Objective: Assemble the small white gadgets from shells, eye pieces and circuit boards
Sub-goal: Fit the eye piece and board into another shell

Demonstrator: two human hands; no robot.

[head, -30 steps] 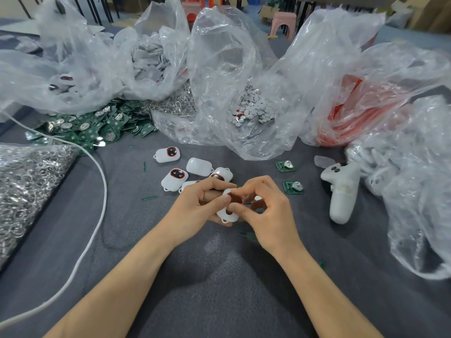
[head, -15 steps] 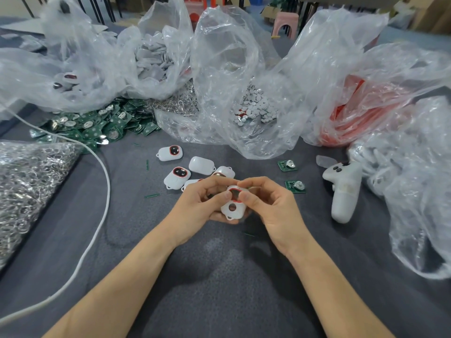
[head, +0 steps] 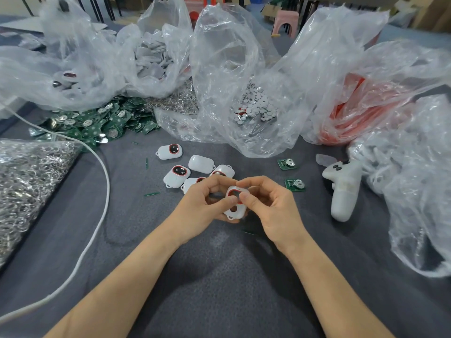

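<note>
Above grey table [head: 219, 289]: white shell [head: 235, 210] pinched between left hand [head: 202, 211], right hand [head: 273, 211].

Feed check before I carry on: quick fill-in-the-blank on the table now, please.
The left hand and right hand hold a white shell whose opening is rimmed in ____.
____ loose circuit boards lie right of the hands.
The white controller lies on the ____ side of the table.
Missing: red; two; right.

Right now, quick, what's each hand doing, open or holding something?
Left hand: closed, gripping the white shell.
Right hand: closed, pinching the same shell near its red-rimmed eye opening.
</note>
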